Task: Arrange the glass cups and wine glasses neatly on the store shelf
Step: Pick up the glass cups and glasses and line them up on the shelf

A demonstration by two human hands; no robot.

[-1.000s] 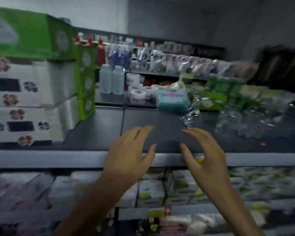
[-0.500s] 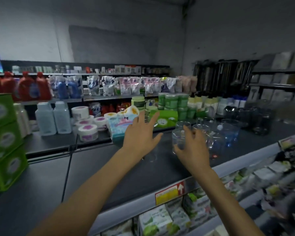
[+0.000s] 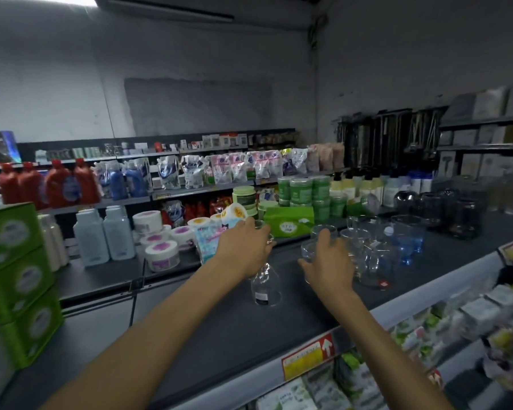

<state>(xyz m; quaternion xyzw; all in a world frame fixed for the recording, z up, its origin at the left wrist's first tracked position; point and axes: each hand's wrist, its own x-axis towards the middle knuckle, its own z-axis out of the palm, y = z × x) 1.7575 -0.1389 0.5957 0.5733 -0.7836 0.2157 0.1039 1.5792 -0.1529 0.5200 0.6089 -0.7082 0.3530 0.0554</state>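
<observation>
Left fingers [image 3: 255, 232] grip wine glass [image 3: 265, 288] (looks inverted); right fingers [image 3: 326, 244] spread loose, so I could topple the crowded cups [image 3: 356, 238].

Shelf [image 3: 214, 329]: dark grey top, which I view from above.
Middle: one wine glass [image 3: 265, 287], standing bowl-down.
Right: I count several clear glass cups [image 3: 365, 247] clustered, a blue glass [image 3: 406, 247] beside them, dark jars [image 3: 462, 214] further right.
Left: stacked green boxes [image 3: 21, 279], white bottles [image 3: 101, 235], purple-lidded tubs [image 3: 162, 255].
</observation>
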